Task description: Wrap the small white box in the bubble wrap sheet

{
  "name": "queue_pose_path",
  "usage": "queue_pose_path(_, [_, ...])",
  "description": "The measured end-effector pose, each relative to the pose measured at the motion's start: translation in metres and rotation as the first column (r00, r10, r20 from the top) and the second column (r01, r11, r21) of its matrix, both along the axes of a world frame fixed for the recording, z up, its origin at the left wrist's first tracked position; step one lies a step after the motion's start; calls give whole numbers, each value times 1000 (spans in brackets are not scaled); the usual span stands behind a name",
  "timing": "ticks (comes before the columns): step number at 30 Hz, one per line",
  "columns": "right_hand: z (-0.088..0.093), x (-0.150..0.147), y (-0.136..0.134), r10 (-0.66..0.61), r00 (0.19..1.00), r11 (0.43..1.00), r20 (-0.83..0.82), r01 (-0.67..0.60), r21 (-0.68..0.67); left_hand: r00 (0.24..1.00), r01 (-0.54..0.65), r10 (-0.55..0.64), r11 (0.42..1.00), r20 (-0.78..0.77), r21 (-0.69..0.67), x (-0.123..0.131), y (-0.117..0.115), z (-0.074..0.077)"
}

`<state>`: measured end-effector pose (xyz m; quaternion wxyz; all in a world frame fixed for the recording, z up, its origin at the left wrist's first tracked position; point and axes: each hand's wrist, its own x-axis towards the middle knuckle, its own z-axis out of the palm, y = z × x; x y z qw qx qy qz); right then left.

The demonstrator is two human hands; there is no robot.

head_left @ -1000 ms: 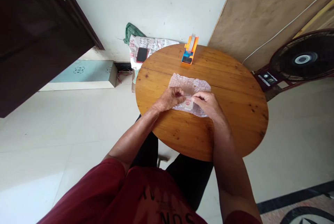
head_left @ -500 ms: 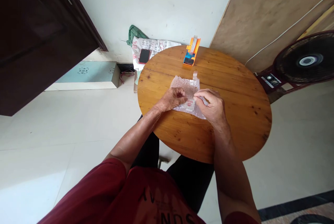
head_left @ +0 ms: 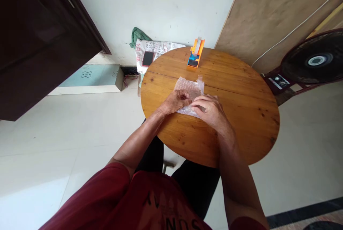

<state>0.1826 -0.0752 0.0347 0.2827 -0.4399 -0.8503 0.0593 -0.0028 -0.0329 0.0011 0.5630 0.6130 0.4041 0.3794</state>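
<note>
A sheet of clear, pinkish bubble wrap (head_left: 184,84) lies on the round wooden table (head_left: 241,122), around a flat item mostly hidden by my hands. My left hand (head_left: 177,102) rests on the wrap's left side, fingers curled and thumb tip pressed against it. My right hand (head_left: 211,111) is closed over the wrap's right part, its thumb and fingertips together on the plastic, almost meeting the left fingertips. A short strip of clear tape (head_left: 200,78) sticks out from the wrap's far right corner.
An orange and blue tape dispenser (head_left: 196,54) stands near the table's far edge. Beyond the edge, a phone (head_left: 148,58) lies on a printed white sack (head_left: 160,46). A fan (head_left: 316,62) stands at the right, and a pale box (head_left: 91,78) sits on the floor at left.
My right hand has moved left across the wrap, carrying its right edge inward over the flat item, whose red marking is now covered. My left hand has stayed in place.
</note>
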Motion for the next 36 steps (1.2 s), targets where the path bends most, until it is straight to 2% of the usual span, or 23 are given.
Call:
queue_pose_path(5, [1, 2, 1, 0, 1000, 1000, -3, 0, -20, 999, -16, 16, 1000, -51, 2, -1, 0, 6])
queue_pose_path(15, [-3, 3, 3, -28, 999, 997, -28, 26, -78, 1000, -2, 0, 998, -23, -66, -4, 2, 5])
queue_pose_path(20, [-4, 3, 4, -20, 998, 994, -63, 13, -109, 989, -136, 141, 987, -54, 90, -22, -5, 20])
queue_pose_path(23, [-3, 3, 5, -21, 997, 994, -68, 14, -104, 962, -199, 228, 962, -152, 187, -41, -15, 27])
queue_pose_path(26, [-3, 4, 5, -8, 997, 994, -80, -1, -110, 909, -217, 283, 948, -305, 232, -55, -25, 23])
queue_pose_path(29, [-4, 4, 6, -2, 996, 994, -90, -8, -111, 856, -214, 310, 941, -413, 264, -56, -34, 13])
queue_pose_path(33, [-5, 4, 8, 19, 995, 994, -101, -29, -101, 882, -125, 246, 944, -401, 305, -46, -42, 5])
queue_pose_path(36, [-6, 5, 8, 13, 995, 994, -100, -24, -105, 893, -122, 239, 944, -381, 305, -40, -43, 6])
